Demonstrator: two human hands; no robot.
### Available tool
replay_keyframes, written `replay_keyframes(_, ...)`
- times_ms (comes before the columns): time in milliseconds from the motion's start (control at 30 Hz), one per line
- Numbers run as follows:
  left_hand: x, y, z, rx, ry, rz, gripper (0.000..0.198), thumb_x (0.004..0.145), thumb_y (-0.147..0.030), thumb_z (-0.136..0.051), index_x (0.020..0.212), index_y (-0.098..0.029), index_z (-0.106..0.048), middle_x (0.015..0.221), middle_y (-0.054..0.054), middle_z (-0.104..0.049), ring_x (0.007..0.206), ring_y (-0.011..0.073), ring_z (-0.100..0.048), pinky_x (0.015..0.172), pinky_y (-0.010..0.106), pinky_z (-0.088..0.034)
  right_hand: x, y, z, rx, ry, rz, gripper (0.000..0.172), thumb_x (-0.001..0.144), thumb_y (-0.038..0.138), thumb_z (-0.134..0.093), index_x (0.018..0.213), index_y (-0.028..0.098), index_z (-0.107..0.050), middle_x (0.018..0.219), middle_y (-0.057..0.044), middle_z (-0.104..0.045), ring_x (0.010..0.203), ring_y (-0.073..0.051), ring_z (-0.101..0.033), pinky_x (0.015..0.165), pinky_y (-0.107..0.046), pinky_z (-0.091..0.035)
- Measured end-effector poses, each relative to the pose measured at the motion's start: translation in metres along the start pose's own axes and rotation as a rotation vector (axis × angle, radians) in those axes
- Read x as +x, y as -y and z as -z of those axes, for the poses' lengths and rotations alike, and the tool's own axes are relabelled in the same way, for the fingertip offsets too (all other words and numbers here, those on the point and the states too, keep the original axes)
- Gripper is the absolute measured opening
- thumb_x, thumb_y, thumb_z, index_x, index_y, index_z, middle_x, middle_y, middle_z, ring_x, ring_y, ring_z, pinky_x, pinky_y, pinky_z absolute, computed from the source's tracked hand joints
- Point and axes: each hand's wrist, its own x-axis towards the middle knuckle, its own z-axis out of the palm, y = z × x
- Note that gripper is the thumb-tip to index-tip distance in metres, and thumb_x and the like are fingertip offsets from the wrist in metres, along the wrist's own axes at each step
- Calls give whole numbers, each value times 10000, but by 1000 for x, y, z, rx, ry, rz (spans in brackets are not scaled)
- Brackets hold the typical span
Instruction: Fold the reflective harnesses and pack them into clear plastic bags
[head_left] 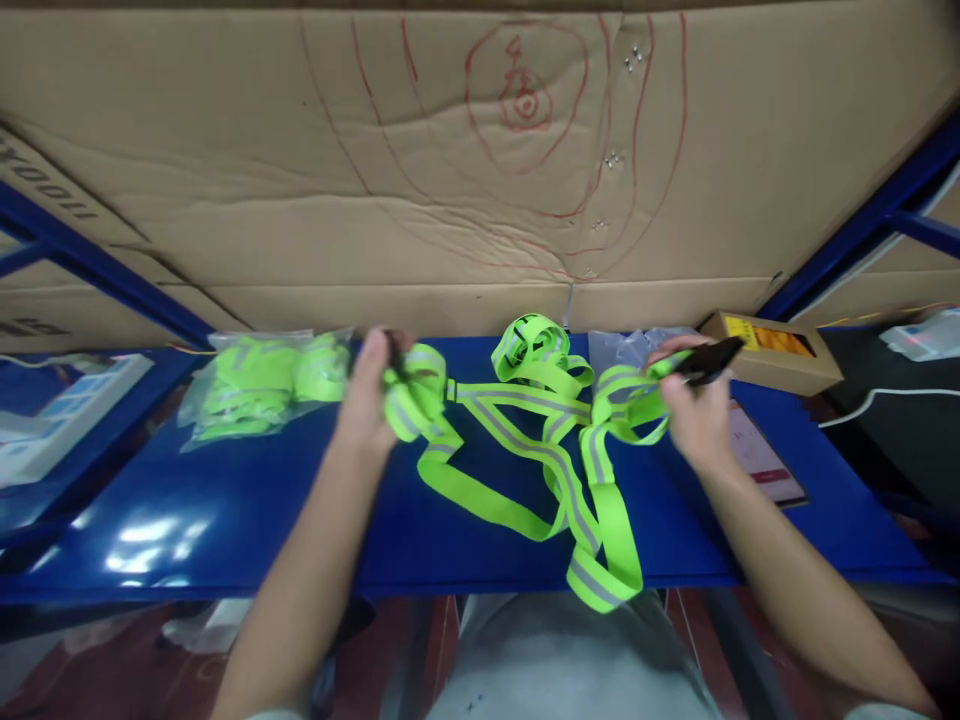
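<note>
A neon green reflective strap harness (517,430) with grey stripes stretches between my two hands above the blue table. My left hand (373,385) is closed around its left end, where the strap is bunched with a dark piece. My right hand (701,405) grips the other end, together with a black part (709,362) that is a little blurred. Between them the straps hang in loops, and one loop (604,580) droops over the table's front edge. Behind the harness lies a coiled bundle of the same green strap (534,345).
Clear plastic bags of folded green straps (251,385) lie at the left. At the right are a cardboard box (780,350), a phone-like device (765,460) with a lit screen, and an empty-looking plastic bag (637,345). A cardboard wall (225,200) with red rings stands behind the blue table (225,510).
</note>
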Motion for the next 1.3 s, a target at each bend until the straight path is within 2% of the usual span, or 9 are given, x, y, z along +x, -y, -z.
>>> replay_keyframes(133,-56,43,-58,225,324,20,356,843,-551,-785,820,-215,-670,1235,47,-667,1190,240,-595,1004,365,-520,-38,11,-29,-196,463,101,633,854,567,-759,1341,250,-506,1134,-100,-678,1030,-295,-664,886,-431,-518)
replay_keyframes(267,-93,69,-85,534,487,-108,416,1016,-602,-479,957,-240,-676,1254,95,-641,1308,271,-547,1098,487,-494,-59,12,-48,-307,628,162,812,790,661,-788,1391,212,-478,1243,-180,-663,1112,-377,-654,935,-512,-521)
replay_keyframes(500,-96,78,-80,618,524,-237,351,1049,-464,-495,1092,-252,-771,1320,93,-631,1304,262,-570,1146,486,-468,-66,4,-58,-110,654,67,650,901,601,-707,1396,232,-502,1341,-155,-618,1257,-342,-594,1030,-503,-507)
replay_keyframes(633,-101,72,-78,649,662,-283,425,1094,-440,-353,1314,-299,-688,1428,49,-643,1474,270,-444,1274,555,-279,-66,5,-58,-155,582,108,741,843,626,-759,1409,218,-510,1408,-184,-584,1346,-377,-542,1072,-542,-487)
replay_keyframes(800,-106,71,-70,733,884,-268,753,1000,-720,-125,1641,-347,-253,1735,33,-213,1624,313,-58,1307,609,-80,-69,-2,-57,-190,640,155,693,828,592,-791,1357,219,-544,1280,-161,-681,1207,-375,-645,980,-531,-539)
replay_keyframes(933,-104,73,-65,850,987,-323,1022,884,-815,-479,1666,-333,-32,1754,115,-41,1608,410,33,1266,684,-3,-68,-9,-55,-337,654,212,723,778,570,-832,1332,188,-568,1213,-169,-711,1120,-393,-669,929,-542,-547)
replay_keyframes(1100,-103,72,-69,1113,942,-388,653,1042,-489,-492,1615,-305,-236,1726,146,-203,1609,367,-130,1256,671,-36,-65,-16,-48,-581,719,240,427,791,289,-761,1173,130,-656,1079,-209,-713,1007,-427,-669,892,-587,-518)
replay_keyframes(1200,-104,64,-71,1134,960,-422,597,1038,-480,-511,1556,-248,-324,1711,172,-241,1608,360,-146,1265,655,-19,-64,-10,-46,-627,737,248,474,789,235,-719,1238,120,-619,1190,-215,-680,1110,-430,-640,927,-574,-502)
replay_keyframes(1300,-102,54,-70,911,982,-340,530,1032,-472,-532,1484,-253,-366,1710,158,-250,1615,324,-131,1291,610,-79,-64,3,-47,-528,713,241,605,818,310,-740,1360,154,-521,1305,-198,-634,1204,-406,-601,953,-561,-500)
